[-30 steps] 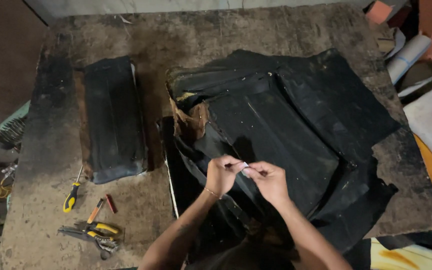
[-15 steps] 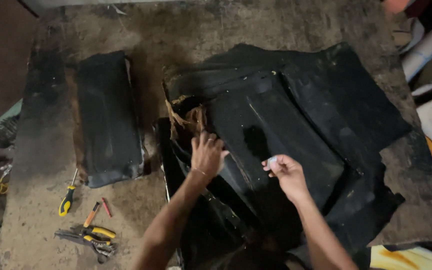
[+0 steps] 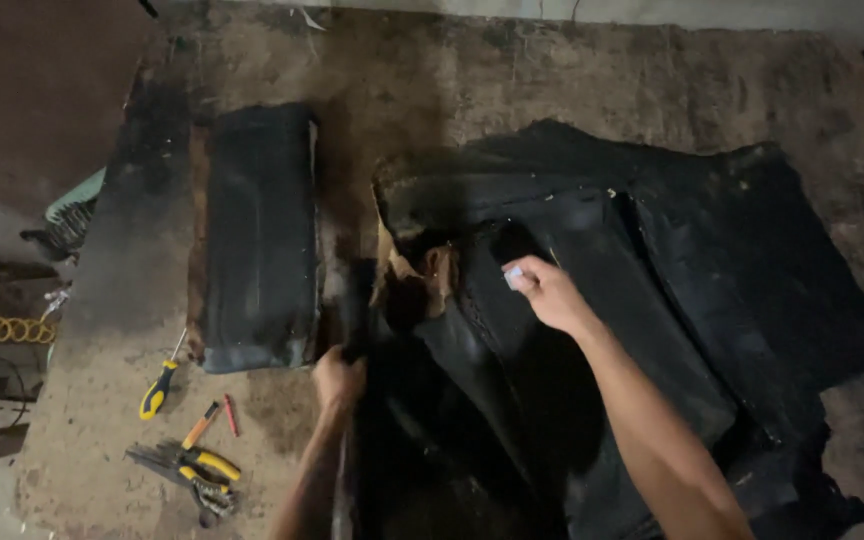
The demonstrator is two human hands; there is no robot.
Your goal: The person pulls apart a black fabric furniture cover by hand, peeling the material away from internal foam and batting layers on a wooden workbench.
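Left hand (image 3: 338, 377) clamped on the near-left edge of the black mat (image 3: 592, 330), spread over the worn table (image 3: 512, 90); right hand (image 3: 544, 290) pinching a small white piece (image 3: 514, 277) above the mat's middle. Further left, a black rectangular panel (image 3: 257, 235); near it, yellow-handled screwdriver (image 3: 160, 388) and pliers (image 3: 192, 470).

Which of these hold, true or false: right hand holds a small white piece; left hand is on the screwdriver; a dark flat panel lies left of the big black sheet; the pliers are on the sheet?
1. The right hand holds a small white piece. True.
2. The left hand is on the screwdriver. False: it grips the black sheet's edge.
3. A dark flat panel lies left of the sheet. True.
4. The pliers are on the sheet. False: they lie on the worktable.
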